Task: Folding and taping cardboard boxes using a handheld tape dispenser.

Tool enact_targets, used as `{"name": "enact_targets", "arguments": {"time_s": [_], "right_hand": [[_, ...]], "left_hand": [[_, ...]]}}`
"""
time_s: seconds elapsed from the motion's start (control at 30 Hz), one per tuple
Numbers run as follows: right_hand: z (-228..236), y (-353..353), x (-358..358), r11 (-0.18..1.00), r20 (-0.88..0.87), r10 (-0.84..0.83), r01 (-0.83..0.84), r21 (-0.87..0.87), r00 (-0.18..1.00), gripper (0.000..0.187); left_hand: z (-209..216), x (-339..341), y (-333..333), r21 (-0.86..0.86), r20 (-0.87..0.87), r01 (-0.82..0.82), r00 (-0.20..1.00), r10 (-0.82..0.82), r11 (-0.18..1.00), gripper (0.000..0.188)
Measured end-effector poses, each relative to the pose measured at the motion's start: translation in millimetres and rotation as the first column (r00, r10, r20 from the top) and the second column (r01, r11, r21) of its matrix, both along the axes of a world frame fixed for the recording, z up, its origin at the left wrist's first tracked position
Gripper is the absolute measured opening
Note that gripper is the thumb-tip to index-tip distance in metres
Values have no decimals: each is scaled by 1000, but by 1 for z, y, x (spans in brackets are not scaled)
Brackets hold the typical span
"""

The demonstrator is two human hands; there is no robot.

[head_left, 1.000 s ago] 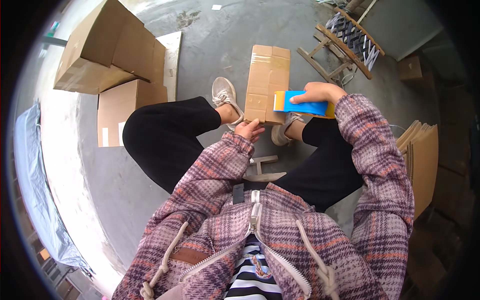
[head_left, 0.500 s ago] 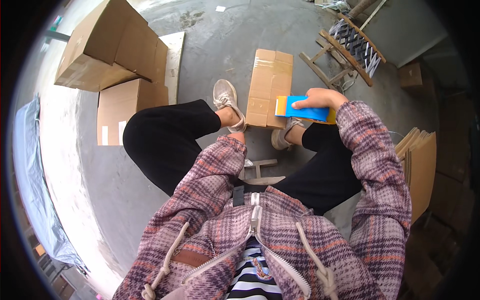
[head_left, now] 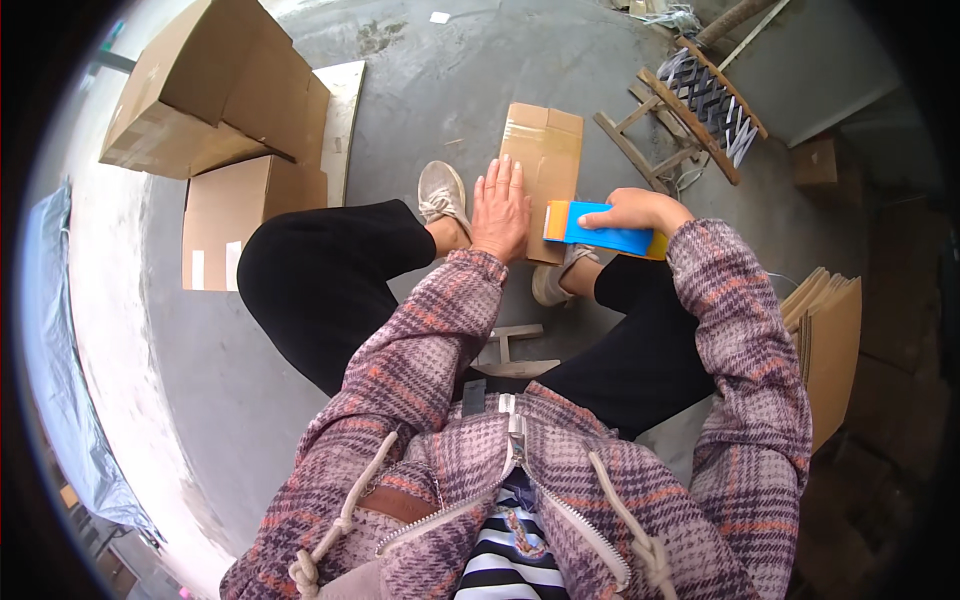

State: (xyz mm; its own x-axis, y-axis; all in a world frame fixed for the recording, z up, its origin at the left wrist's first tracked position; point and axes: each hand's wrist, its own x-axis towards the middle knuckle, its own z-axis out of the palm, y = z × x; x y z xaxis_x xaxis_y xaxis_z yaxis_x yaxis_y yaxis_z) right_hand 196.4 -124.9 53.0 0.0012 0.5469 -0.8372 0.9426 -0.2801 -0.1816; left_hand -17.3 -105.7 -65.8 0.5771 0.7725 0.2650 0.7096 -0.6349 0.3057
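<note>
Cardboard box (head_left: 549, 172), twelve o'clock. Left hand (head_left: 502, 214) flat at its seven o'clock, fingers straight, grasping nothing; right hand (head_left: 643, 209) at four o'clock, fingers wrapped round tape dispenser (head_left: 609, 236). Lopsided palm pressure could swing the far end.

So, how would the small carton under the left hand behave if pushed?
The small carton looks fairly stiff: straight edges, shiny tape across its far end. Flat-faced, it would probably slide, not roll. Contents hidden, so weight unclear.
</note>
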Motion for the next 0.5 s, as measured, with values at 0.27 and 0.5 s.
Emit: {"name": "enact_targets", "arguments": {"time_s": [0.27, 0.5], "right_hand": [[-5, 0, 5, 999, -19, -7, 6, -35, 1000, 85], [-8, -5, 10, 999, -40, -20, 21, 32, 999, 82]], "left_hand": [[-9, 14, -3, -221, -17, -193, 981, 194, 956, 72], [-4, 16, -4, -280, 9, -174, 983, 184, 944, 75]]}}
